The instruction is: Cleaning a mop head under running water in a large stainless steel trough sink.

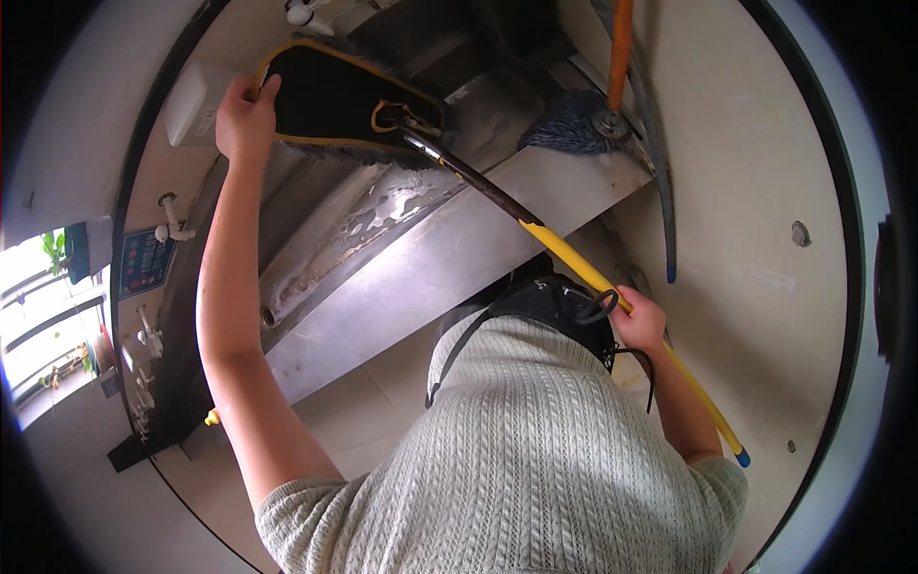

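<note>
A flat dust mop spans the view, its dark triangular head edged in yellow with grey fringe along the sides. My left hand pinches the left end of that head, thumb on its dark face. From the head a worn metal and yellow handle slants down to the right and ends in a blue tip. Around this handle, at about waist height, my right hand is closed. The mop head is raised over a long metal sink trough with a wet bottom.
A string mop with an orange handle rests at the trough's right end, beside a dark curved pole. White taps line the left wall near a blue sign. A window with plants is at far left.
</note>
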A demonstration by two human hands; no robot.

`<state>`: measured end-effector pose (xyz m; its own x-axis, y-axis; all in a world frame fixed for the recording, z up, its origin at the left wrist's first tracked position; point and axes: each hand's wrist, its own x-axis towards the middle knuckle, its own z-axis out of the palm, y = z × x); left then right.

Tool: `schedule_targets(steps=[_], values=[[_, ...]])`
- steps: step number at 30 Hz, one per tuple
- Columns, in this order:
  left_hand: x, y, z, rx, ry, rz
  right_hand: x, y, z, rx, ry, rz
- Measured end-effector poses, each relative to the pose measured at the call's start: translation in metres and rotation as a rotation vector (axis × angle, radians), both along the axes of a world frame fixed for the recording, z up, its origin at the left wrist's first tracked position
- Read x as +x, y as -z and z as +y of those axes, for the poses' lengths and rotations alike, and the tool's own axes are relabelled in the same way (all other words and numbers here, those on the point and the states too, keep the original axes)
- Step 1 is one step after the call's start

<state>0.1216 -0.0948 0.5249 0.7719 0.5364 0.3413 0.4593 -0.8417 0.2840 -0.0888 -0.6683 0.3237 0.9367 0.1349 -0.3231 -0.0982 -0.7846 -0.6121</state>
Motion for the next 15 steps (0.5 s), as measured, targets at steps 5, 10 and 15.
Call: schedule_targets(steps=[5, 10, 15], values=[[0.008, 0.004, 0.012, -0.013, -0.021, -0.033, 0.005, -0.007, 0.009, -0.008, 0.002, -0.044], [0.016, 0.012, 0.011, 0.016, -0.025, -0.024, 0.008, 0.011, 0.01, 0.045, -0.008, 0.002], [0.023, 0.023, 0.007, 0.045, 0.016, 0.002, 0.012, 0.005, 0.018, 0.041, 0.005, 0.051]])
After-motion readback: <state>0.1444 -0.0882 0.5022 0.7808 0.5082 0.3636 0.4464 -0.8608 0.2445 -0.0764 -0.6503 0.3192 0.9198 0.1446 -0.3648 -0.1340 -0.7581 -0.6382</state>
